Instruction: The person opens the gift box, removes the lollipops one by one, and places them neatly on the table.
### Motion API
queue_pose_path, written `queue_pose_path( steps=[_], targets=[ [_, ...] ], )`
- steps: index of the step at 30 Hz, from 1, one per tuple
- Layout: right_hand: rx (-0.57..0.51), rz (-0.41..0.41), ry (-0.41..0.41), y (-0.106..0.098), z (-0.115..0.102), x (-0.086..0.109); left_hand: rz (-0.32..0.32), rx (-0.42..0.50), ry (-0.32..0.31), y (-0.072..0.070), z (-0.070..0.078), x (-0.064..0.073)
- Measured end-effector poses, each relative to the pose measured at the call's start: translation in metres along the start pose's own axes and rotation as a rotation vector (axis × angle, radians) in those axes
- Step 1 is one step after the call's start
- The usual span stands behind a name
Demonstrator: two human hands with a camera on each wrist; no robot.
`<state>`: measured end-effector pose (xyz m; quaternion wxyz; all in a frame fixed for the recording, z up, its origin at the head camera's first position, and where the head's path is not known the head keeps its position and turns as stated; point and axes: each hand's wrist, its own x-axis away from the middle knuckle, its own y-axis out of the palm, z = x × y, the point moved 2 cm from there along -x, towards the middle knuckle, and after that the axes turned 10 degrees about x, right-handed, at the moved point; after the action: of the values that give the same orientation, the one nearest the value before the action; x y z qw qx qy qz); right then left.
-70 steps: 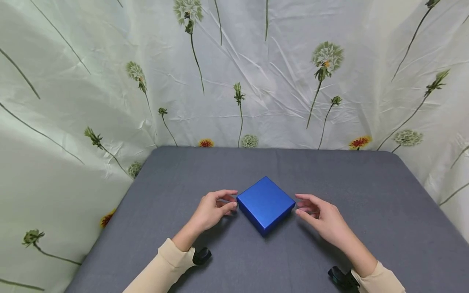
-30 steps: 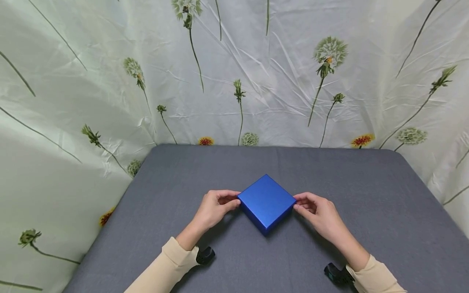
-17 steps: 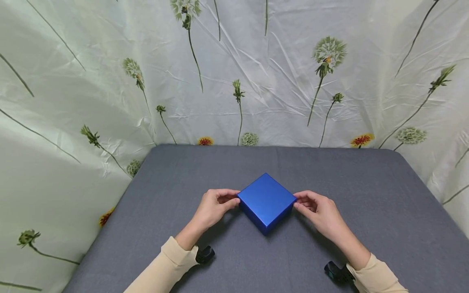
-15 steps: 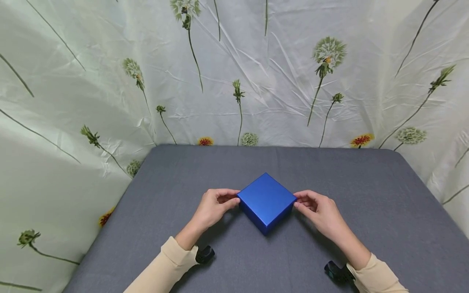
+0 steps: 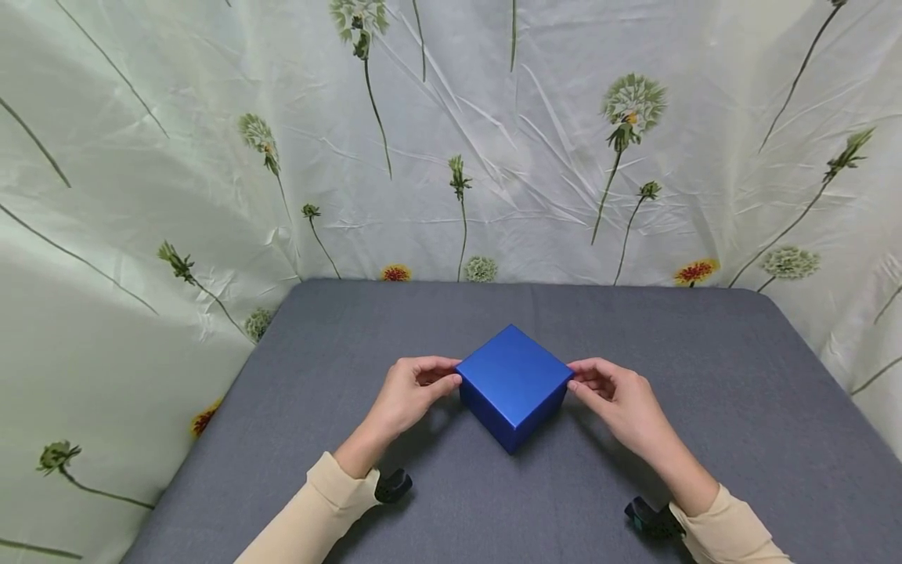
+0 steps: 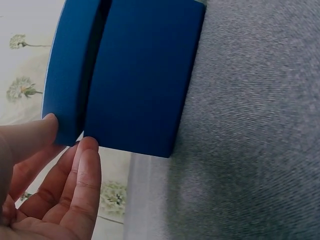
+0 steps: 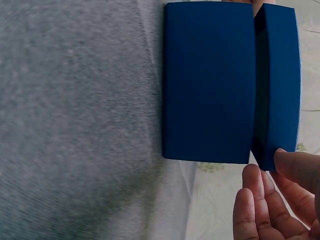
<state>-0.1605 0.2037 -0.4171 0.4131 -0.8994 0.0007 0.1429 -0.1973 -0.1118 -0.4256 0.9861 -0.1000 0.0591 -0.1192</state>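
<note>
A blue square box sits cornerwise at the middle of the grey table [image 5: 352, 329]. Its lid [image 5: 514, 372] is raised above the base [image 6: 140, 75]; both wrist views show a dark gap between them. My left hand [image 5: 409, 395] pinches the lid's left corner between thumb and fingers. At the opposite corner my right hand [image 5: 627, 403] pinches the lid the same way. In the right wrist view the base [image 7: 207, 82] rests on the cloth, below the fingertips. The inside of the box is hidden.
A pale curtain [image 5: 535, 157] printed with flowers hangs behind and to the left of the table, and at the right. Black wrist cameras [image 5: 393, 486] sit at both beige sleeves [image 5: 341, 493].
Both hands have closed in from beside the box onto its corners and taken hold of the lid. The lid has risen a little off the base, which stays on the table.
</note>
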Motion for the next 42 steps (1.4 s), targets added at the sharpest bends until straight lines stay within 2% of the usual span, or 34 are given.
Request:
queue_pose_path(
  steps=[8, 16, 23, 28, 37, 42],
  targets=[
    [-0.001, 0.018, -0.016, -0.005, -0.007, -0.004, 0.023, 0.05, 0.011, -0.004, 0.013, 0.002],
    [0.001, 0.025, -0.017, -0.008, -0.018, -0.006, 0.039, 0.059, 0.026, -0.015, 0.019, 0.005],
    [-0.058, 0.01, -0.005, -0.007, -0.032, -0.008, 0.048, 0.065, 0.066, -0.026, 0.027, 0.012],
    [-0.125, -0.01, -0.011, -0.006, -0.042, -0.009, 0.06, 0.129, 0.095, -0.034, 0.03, 0.017],
    [-0.257, -0.017, -0.043, 0.004, -0.058, -0.011, 0.098, 0.306, 0.165, -0.048, 0.032, 0.025],
    [-0.268, 0.002, -0.05, 0.01, -0.067, -0.012, 0.13, 0.318, 0.173, -0.056, 0.035, 0.032]
  ],
)
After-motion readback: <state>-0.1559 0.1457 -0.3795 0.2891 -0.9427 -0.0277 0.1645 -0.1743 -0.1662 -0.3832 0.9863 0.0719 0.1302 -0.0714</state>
